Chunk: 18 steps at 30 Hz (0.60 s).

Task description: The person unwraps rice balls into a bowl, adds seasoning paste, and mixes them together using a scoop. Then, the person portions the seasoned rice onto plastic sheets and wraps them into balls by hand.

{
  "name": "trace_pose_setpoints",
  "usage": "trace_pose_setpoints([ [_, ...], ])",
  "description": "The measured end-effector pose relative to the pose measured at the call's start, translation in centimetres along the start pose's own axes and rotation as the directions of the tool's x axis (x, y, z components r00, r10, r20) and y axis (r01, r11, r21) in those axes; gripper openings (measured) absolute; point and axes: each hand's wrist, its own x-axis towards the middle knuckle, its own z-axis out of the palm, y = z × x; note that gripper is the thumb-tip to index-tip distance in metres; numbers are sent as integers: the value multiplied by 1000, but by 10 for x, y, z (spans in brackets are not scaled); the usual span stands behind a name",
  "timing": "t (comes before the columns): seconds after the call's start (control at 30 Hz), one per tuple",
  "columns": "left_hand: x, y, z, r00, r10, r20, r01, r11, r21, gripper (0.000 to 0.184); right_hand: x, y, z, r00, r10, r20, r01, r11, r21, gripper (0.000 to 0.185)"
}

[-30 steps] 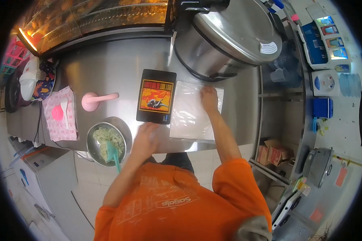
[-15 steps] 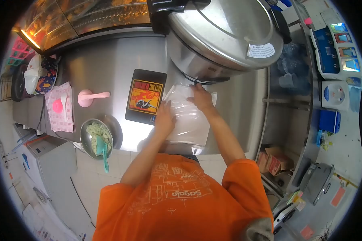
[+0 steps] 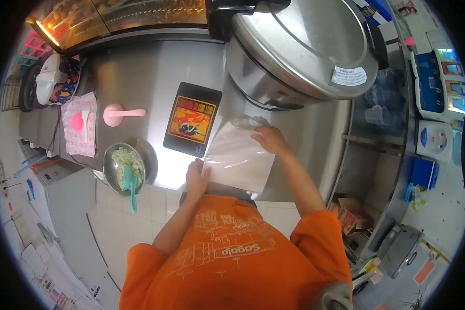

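A pack of whitish paper sheets in clear plastic [image 3: 237, 164] lies on the steel counter before me, its lower end by my waist. My left hand [image 3: 196, 178] is at its lower left edge, fingers bent in and gripping the edge. At the upper right side, my right hand [image 3: 271, 139] holds the crumpled plastic between thumb and fingers. Just left of the pack is a black flat board with a red and yellow picture [image 3: 192, 120]; neither hand touches it.
A large steel rice cooker [image 3: 305, 51] stands behind the pack. To the left are a pink rice paddle or scoop [image 3: 124, 114], a pink patterned paper [image 3: 80, 137] and a steel bowl [image 3: 108, 168] of pale green food with a teal spatula [image 3: 130, 183]. A glass warming case [image 3: 155, 18] stands at the back.
My left hand has moved down to the pack's lower left edge. My right hand has shifted from the top of the pack to its right side. The view has shifted slightly.
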Motion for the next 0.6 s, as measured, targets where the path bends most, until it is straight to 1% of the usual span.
trace_pose_setpoints([
  [0.03, 1, 1, 0, 1000, 1, 9, 0, 995, -100, 38, -15, 1, -12, 1000, -19, 23, 17, 998, 67, 34],
  [0.1, 5, 6, 0, 999, 13, 37, -1, 956, -295, 33, -56, 29, -13, 991, -24, -133, 30, 999, 44, 36],
  [0.17, 14, 17, 9, 993, 69, 97, -17, 887, -461, 32, -109, 15, -39, 980, 165, -113, -130, 954, 271, 34],
  [0.2, 22, 26, 16, 988, 98, 119, -18, 841, -540, 31, -131, 16, -41, 917, 399, 14, -357, 804, 475, 32],
  [0.23, 29, 40, 26, 950, 18, 313, 185, 774, -606, 34, -154, 15, -39, 798, 575, 182, -546, 562, 621, 31],
  [0.27, 39, 55, 42, 952, 70, 298, 145, 754, -641, 35, -176, 24, -20, 751, 650, 116, -482, 420, 769, 30],
  [0.3, 47, 68, 62, 952, 122, 281, 106, 730, -675, 35, -198, 40, 10, 687, 723, 66, -374, 275, 886, 29],
  [0.37, 59, 81, 113, 948, 155, 279, 71, 749, -659, 33, -234, 53, 64, 549, 836, -16, -135, 107, 985, 33],
  [0.4, 66, 92, 132, 946, 174, 274, 50, 756, -652, 33, -247, 49, 84, 477, 879, -18, -56, 51, 997, 35],
  [0.43, 70, 109, 137, 922, 255, 292, -57, 835, -548, 33, -256, 42, 105, 403, 915, -12, 31, 0, 1000, 37],
  [0.47, 69, 129, 135, 888, 327, 323, -170, 886, -431, 34, -266, 37, 126, 369, 929, 36, 148, -97, 984, 39],
  [0.5, 69, 146, 134, 845, 392, 363, -288, 906, -309, 36, -273, 30, 144, 342, 936, 89, 267, -188, 945, 40],
  [0.6, 74, 192, 143, 807, 489, 332, -465, 872, -154, 42, -273, -15, 159, 203, 978, -55, 305, -10, 952, 37],
])
